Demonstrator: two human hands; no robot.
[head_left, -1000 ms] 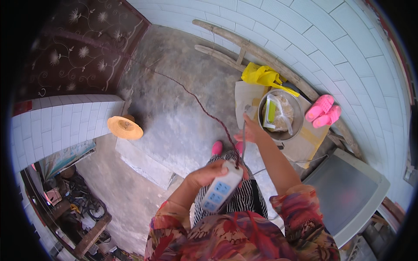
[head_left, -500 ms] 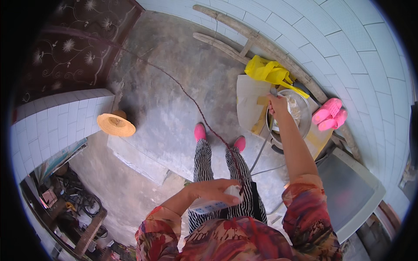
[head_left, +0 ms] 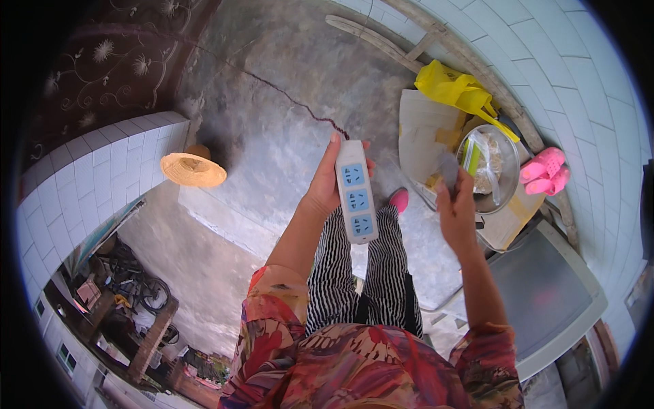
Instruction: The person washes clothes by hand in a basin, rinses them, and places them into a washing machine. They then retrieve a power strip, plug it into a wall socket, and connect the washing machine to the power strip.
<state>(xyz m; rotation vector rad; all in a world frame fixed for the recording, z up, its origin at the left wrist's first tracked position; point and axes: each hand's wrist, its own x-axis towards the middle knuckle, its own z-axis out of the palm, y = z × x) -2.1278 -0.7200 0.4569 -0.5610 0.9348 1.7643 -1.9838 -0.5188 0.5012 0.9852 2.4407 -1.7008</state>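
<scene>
My left hand [head_left: 324, 183] grips a white power strip [head_left: 356, 213] with several blue socket panels, held upright over my striped trousers. From its far end a dark reddish twisted cord [head_left: 294, 102] runs across the floor to the far left. My right hand [head_left: 458, 217], fingers closed, holds a grey plug [head_left: 448, 168] that is smeared by motion, apart from the strip. Just right of that hand stands a metal pot [head_left: 507, 192] with a clear plastic bag [head_left: 486, 178] and a green strip-shaped thing [head_left: 471, 155] in it.
Cardboard [head_left: 421, 126] lies under the pot, with a yellow bag [head_left: 449, 87] behind it. Pink clogs [head_left: 545, 173] sit by the tiled wall. At the right is a large grey-framed screen [head_left: 548, 293]; a wooden ladder [head_left: 378, 37] lies far off, a straw hat [head_left: 194, 169] at left.
My left hand has raised the power strip away from my body and turned its sockets into view. My right hand has drawn back from over the pot, nearer to me.
</scene>
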